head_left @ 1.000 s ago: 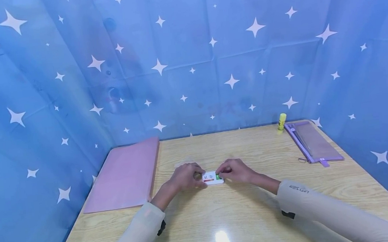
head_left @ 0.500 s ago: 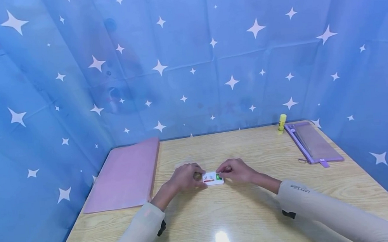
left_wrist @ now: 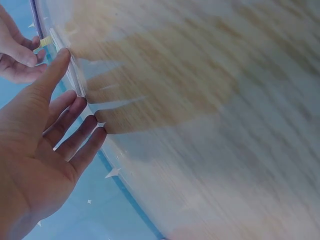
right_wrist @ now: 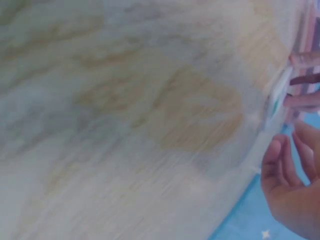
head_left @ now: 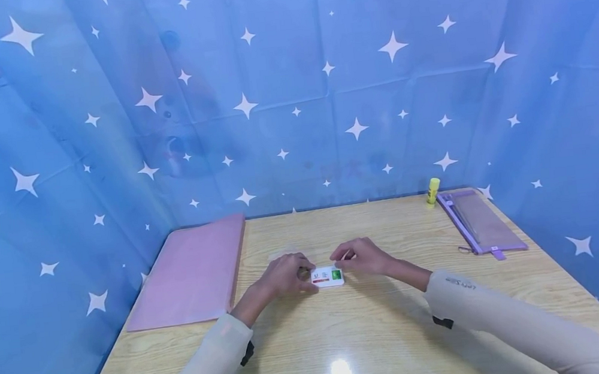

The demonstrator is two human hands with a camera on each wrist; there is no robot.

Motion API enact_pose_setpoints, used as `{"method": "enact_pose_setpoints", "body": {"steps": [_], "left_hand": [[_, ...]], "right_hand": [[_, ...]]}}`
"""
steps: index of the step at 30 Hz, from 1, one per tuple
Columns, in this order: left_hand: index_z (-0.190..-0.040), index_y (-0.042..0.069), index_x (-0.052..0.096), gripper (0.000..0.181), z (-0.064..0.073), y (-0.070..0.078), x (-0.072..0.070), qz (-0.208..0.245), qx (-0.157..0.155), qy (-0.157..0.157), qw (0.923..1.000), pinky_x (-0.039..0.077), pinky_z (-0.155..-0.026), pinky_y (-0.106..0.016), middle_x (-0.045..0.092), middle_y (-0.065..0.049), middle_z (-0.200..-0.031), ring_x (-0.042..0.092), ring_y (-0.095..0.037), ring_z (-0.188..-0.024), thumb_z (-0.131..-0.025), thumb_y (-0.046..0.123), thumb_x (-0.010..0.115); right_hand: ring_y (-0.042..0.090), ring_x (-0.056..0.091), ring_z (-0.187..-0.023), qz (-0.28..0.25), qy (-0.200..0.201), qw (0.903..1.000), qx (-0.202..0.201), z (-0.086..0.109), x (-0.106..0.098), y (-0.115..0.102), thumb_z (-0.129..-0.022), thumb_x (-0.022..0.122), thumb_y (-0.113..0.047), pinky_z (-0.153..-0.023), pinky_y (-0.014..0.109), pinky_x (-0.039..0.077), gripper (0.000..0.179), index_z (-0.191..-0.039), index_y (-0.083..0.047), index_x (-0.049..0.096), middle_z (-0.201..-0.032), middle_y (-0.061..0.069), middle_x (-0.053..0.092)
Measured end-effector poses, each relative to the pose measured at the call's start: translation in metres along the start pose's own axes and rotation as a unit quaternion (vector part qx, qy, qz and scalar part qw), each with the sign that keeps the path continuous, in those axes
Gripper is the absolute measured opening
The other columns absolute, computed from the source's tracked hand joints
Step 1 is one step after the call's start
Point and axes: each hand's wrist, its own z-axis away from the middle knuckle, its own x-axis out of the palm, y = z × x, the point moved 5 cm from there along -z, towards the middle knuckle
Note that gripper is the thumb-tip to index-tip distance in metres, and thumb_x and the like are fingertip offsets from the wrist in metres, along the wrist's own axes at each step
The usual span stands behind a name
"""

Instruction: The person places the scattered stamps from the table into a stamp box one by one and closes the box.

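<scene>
A small flat white rectangular case (head_left: 321,280) with red print and a green patch lies on the wooden table. My left hand (head_left: 286,274) holds its left end between thumb and fingers. The left wrist view shows the case (left_wrist: 75,75) edge-on, thumb on one long side and fingertips at the other. Just off the right end is my right hand (head_left: 363,257), fingers loosely bent with nothing seen between them. In the right wrist view that hand (right_wrist: 292,185) hovers apart from the case.
A pink folder (head_left: 191,272) lies at the table's left. Toward the back right stands a yellow glue stick (head_left: 432,192), beside a purple zip pouch (head_left: 489,223). Blue star-patterned cloth (head_left: 293,121) hangs behind and along both sides. Light glares off the table's front.
My right hand has come off the case's right end and lifted slightly, baring the green patch. The left hand keeps its hold, and the case stays in place.
</scene>
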Motion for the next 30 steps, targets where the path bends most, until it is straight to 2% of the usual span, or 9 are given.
{"method": "enact_pose_setpoints", "body": {"steps": [6,12,16,24,30], "left_hand": [[-0.127,0.012,0.075,0.056,0.003,-0.004,-0.006,0.018,-0.001,-0.006,0.9998,0.052,-0.094,-0.035,0.070,-0.002,-0.126,0.063,-0.020,-0.111,-0.082,0.043,0.088],[-0.127,0.005,0.073,0.052,0.005,-0.012,-0.017,0.042,0.017,0.011,0.9989,0.051,-0.104,-0.042,0.070,-0.009,-0.127,0.064,-0.026,-0.120,-0.087,0.034,0.087],[-0.127,0.003,0.072,0.048,0.006,-0.020,-0.026,0.071,0.015,0.020,0.9972,0.052,-0.103,-0.043,0.070,-0.010,-0.128,0.064,-0.028,-0.121,-0.089,0.029,0.085],[-0.128,0.002,0.072,0.045,0.013,-0.040,-0.041,0.078,-0.012,0.046,0.9958,0.050,-0.106,-0.046,0.069,-0.011,-0.130,0.062,-0.030,-0.124,-0.092,0.026,0.082],[-0.128,0.004,0.073,0.046,0.016,-0.057,-0.045,0.066,-0.039,0.071,0.9945,0.051,-0.105,-0.046,0.069,-0.011,-0.130,0.063,-0.031,-0.124,-0.090,0.028,0.084]], "right_hand": [[0.026,0.075,-0.089,0.023,0.001,0.9996,-0.015,-0.011,0.001,-0.005,-0.097,0.072,-0.006,-0.077,0.030,0.061,0.019,-0.113,0.003,0.076,-0.103,0.010,0.078],[0.027,0.075,-0.093,0.020,-0.005,0.9997,-0.015,-0.022,0.003,-0.007,-0.098,0.071,-0.009,-0.081,0.035,0.061,0.023,-0.116,0.005,0.074,-0.104,0.012,0.077],[0.028,0.074,-0.095,0.020,-0.008,0.9997,-0.015,-0.031,0.006,-0.007,-0.098,0.071,-0.009,-0.081,0.036,0.061,0.023,-0.117,0.004,0.074,-0.105,0.012,0.077],[0.030,0.075,-0.097,0.028,-0.011,0.9995,-0.010,-0.051,0.014,-0.007,-0.098,0.071,-0.008,-0.085,0.039,0.061,0.025,-0.119,0.004,0.073,-0.107,0.014,0.077],[0.031,0.074,-0.100,0.014,-0.015,0.9998,0.006,-0.065,0.023,-0.006,-0.097,0.072,-0.008,-0.087,0.041,0.060,0.028,-0.122,0.005,0.072,-0.113,0.020,0.075]]}}
